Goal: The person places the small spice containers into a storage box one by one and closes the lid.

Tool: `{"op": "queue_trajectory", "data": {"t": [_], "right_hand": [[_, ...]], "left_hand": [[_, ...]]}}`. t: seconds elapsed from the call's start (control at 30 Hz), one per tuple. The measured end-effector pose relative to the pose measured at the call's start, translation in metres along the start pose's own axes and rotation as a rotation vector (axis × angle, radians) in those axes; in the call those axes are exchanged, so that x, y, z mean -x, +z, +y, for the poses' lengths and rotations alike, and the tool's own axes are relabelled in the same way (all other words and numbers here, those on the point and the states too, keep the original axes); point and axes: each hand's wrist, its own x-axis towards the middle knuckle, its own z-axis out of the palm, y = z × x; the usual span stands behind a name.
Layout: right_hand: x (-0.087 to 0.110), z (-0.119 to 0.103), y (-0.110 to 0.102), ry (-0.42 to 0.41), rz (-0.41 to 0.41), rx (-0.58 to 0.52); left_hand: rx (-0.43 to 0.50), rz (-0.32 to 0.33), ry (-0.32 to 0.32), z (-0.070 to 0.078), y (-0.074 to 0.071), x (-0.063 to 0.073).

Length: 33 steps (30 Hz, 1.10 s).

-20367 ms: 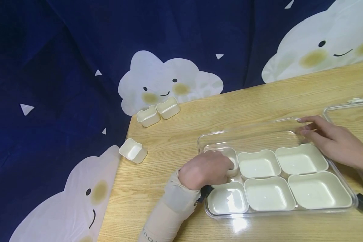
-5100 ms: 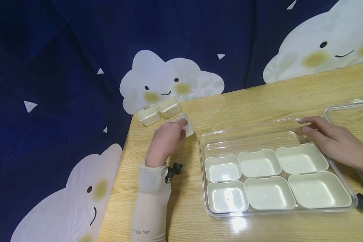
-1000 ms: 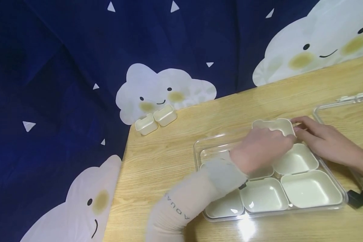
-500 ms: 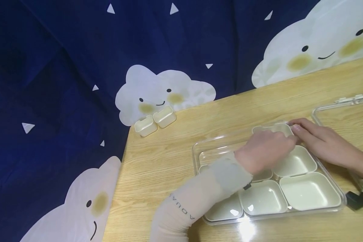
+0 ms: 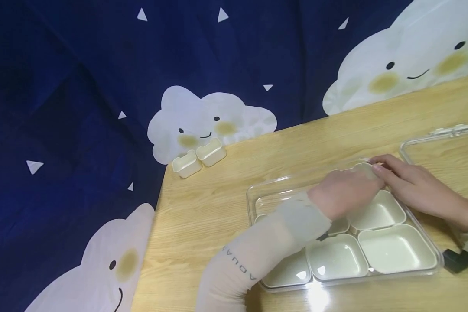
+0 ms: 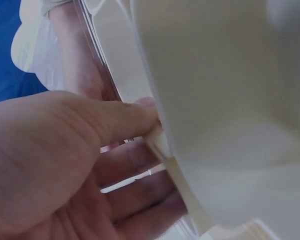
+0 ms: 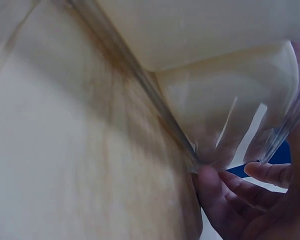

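At the back right corner of a clear plastic box (image 5: 398, 274), my left hand (image 5: 345, 190) pinches a cream bin (image 6: 230, 100). In the left wrist view, its thumb and fingers (image 6: 135, 117) hold the bin's wall. The hand covers most of that bin in the head view. My right hand (image 5: 417, 186) grips the same corner of the box from outside. Several cream bins stand inside the box in rows, among them one at the front right (image 5: 398, 249) and one at the front middle (image 5: 337, 255). The left forearm hides some of the others.
Two small cream bins (image 5: 187, 164) (image 5: 211, 152) stand side by side at the table's far left corner. A clear lid-like piece (image 5: 448, 131) lies at the right on the wooden table (image 5: 195, 234). A dark blue cloud-print cloth (image 5: 82, 108) hangs behind.
The left hand has carried a bin from the table's left to the box's back right corner and lowered it there. Over the last second it sinks deeper. The right hand stays at the corner.
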Motion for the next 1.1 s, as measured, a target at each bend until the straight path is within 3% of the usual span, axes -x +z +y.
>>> {"op": "queue_trajectory", "data": {"t": [0.23, 0.57, 1.1], "right_hand": [[-0.0019, 0.0022, 0.0012, -0.025, 0.023, 0.021], [-0.0025, 0.0051, 0.0025, -0.023, 0.030, 0.021], [-0.0019, 0.0054, 0.0032, -0.036, 0.045, 0.031]], "left_hand": [[-0.033, -0.031, 0.042, -0.0042, 0.0028, 0.0024], [0.038, -0.108, 0.023, -0.0055, 0.0024, -0.0010], [-0.005, -0.107, 0.030, -0.0042, 0.0030, -0.0013]]}}
